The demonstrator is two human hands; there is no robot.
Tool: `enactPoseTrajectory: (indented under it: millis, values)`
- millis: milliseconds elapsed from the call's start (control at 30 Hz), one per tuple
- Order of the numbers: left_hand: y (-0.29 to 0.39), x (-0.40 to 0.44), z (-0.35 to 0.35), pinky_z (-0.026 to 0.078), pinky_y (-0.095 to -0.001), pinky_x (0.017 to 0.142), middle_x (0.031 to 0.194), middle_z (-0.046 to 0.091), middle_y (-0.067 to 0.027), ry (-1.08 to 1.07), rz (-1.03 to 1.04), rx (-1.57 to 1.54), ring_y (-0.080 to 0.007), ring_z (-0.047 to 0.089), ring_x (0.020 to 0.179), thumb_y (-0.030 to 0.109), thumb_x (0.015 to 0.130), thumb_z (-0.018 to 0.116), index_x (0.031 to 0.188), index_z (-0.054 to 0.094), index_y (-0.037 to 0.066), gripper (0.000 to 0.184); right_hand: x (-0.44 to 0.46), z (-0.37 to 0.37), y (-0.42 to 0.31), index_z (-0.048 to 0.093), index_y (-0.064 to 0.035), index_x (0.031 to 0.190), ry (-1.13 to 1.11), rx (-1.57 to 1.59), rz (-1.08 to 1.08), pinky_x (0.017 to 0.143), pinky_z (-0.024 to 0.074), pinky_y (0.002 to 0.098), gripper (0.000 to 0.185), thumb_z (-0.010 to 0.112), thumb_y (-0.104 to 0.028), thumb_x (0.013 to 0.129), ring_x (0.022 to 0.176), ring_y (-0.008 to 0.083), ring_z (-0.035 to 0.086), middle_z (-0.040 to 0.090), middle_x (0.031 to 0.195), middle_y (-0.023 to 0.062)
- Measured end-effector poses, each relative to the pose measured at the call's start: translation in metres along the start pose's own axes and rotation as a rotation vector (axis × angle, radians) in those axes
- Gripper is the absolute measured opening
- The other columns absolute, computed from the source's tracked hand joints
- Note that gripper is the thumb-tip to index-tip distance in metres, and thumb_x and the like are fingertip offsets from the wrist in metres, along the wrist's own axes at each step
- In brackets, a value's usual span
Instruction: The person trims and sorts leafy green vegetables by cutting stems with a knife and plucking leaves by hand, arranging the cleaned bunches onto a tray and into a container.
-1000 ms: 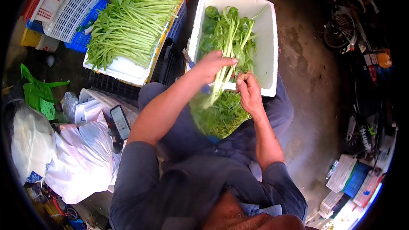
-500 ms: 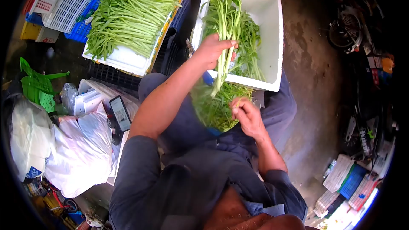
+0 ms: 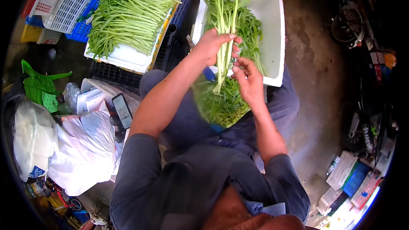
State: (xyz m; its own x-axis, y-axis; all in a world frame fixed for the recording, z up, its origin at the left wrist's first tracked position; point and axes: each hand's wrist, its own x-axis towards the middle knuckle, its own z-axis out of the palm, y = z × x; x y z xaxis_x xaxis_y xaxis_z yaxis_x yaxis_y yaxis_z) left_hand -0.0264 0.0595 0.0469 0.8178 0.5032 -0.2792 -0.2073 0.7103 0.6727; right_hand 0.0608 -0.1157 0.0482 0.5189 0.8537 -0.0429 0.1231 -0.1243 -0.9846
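My left hand (image 3: pixel 215 47) is closed around a bunch of green stems (image 3: pixel 224 25), held upright over the near edge of a white foam box (image 3: pixel 275 38). Close by on the right, my right hand (image 3: pixel 248 76) has its fingers curled near the lower stems; whether anything is between its fingertips is too small to tell. More leafy greens (image 3: pixel 251 34) lie in the box. Below my hands, a heap of loose leaves and trimmings (image 3: pixel 226 108) sits between my legs. A blue object (image 3: pixel 208 74) shows beneath my left hand.
Many stems (image 3: pixel 136 15) lie in rows on a white foam tray (image 3: pixel 123 55) at the upper left. Plastic baskets (image 3: pixel 76 2) stand beyond it. A phone (image 3: pixel 122 110), a white bag (image 3: pixel 85 149) and a green plastic item (image 3: pixel 40 86) are on the left. Crates (image 3: pixel 355 179) sit at lower right.
My right hand has moved away from the stems, down over the trimmings, and back up beside the bunch. My left hand has kept its hold and risen slightly with the bunch.
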Motion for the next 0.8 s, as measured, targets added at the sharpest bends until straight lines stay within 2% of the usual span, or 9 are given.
enactPoseTrajectory:
  millis: [100,233,267,367,567,600,700,767,800]
  values:
    - [0.003,0.000,0.002,0.063,-0.0408,0.068,0.102,0.068,-0.0164,0.032,0.031,-0.045,-0.0250,0.070,0.079,0.007,0.096,0.062,0.120,0.055,0.000,0.026,-0.011,0.009,-0.002,0.062,0.0024,0.115,0.033,-0.263,-0.236,0.068,0.0508,0.0299,0.028,0.070,-0.008,0.090,0.075,0.0173,0.062,0.062,0.094,0.0104]
    - [0.001,0.006,0.005,0.063,-0.0421,0.066,0.098,0.066,-0.0156,0.036,0.036,-0.087,-0.0251,0.069,0.076,0.008,0.097,0.061,0.117,0.052,0.000,0.023,-0.007,0.014,0.005,0.061,0.0010,0.101,0.015,-0.324,-0.256,0.067,0.0487,0.0357,0.014,0.068,-0.006,0.091,0.072,0.0254,0.060,0.059,0.084,0.0138]
    - [0.000,0.006,0.005,0.063,-0.0422,0.066,0.098,0.066,-0.0156,0.038,0.034,-0.096,-0.0252,0.068,0.076,0.008,0.098,0.060,0.117,0.052,0.000,0.022,-0.006,0.013,0.003,0.060,0.0002,0.096,0.012,-0.327,-0.224,0.066,0.0480,0.0393,0.009,0.065,-0.006,0.092,0.072,0.0321,0.060,0.059,0.084,0.0167]
    - [0.000,0.006,0.002,0.063,-0.0423,0.066,0.098,0.066,-0.0165,0.079,0.068,-0.088,-0.0253,0.068,0.076,0.008,0.098,0.060,0.117,0.052,0.000,0.022,-0.008,0.011,-0.007,0.060,-0.0008,0.092,-0.077,-0.340,-0.089,0.067,0.0478,0.0423,0.007,0.062,-0.007,0.094,0.075,0.0367,0.061,0.060,0.084,0.0185]
    - [0.020,0.007,-0.002,0.064,-0.0414,0.070,0.100,0.065,-0.0174,0.205,0.140,-0.047,-0.0248,0.068,0.079,0.008,0.098,0.058,0.119,0.053,-0.001,0.023,-0.037,-0.018,0.036,0.057,-0.0021,0.087,-0.562,-0.508,-0.319,0.070,0.0467,0.0491,0.011,0.061,-0.010,0.093,0.079,0.0409,0.061,0.060,0.084,0.0199]
    - [0.024,0.005,-0.006,0.064,-0.0430,0.072,0.100,0.065,-0.0166,0.186,0.168,-0.077,-0.0251,0.068,0.080,0.008,0.098,0.059,0.119,0.053,0.000,0.024,-0.037,-0.033,0.052,0.063,-0.0015,0.097,-0.774,-0.662,-0.243,0.073,0.0487,0.0487,0.012,0.061,-0.011,0.091,0.083,0.0407,0.062,0.064,0.092,0.0205]
    - [0.026,0.003,-0.019,0.059,-0.0547,0.086,0.105,0.066,-0.0111,0.052,0.215,-0.201,-0.0247,0.070,0.084,0.014,0.100,0.060,0.125,0.056,0.008,0.027,-0.033,-0.073,0.071,0.065,0.0005,0.101,-0.724,-0.778,-0.097,0.076,0.0516,0.0383,0.016,0.063,-0.012,0.092,0.084,0.0313,0.066,0.068,0.090,0.0144]
    - [0.031,-0.002,-0.009,0.058,-0.0506,0.080,0.102,0.067,-0.0108,0.083,0.202,-0.180,-0.0236,0.068,0.081,0.016,0.100,0.061,0.127,0.055,0.009,0.029,0.006,-0.093,0.057,0.067,0.0022,0.101,-0.419,-0.532,0.276,0.072,0.0518,0.0332,0.018,0.062,-0.013,0.094,0.077,0.0206,0.066,0.069,0.085,0.0091]
    - [0.030,0.000,-0.010,0.057,-0.0479,0.077,0.099,0.066,-0.0101,0.086,0.190,-0.177,-0.0229,0.067,0.078,0.016,0.100,0.061,0.127,0.055,0.009,0.029,0.028,-0.103,0.067,0.069,0.0016,0.100,-0.259,-0.516,0.216,0.072,0.0522,0.0343,0.020,0.064,-0.016,0.093,0.078,0.0223,0.067,0.070,0.083,0.0119]
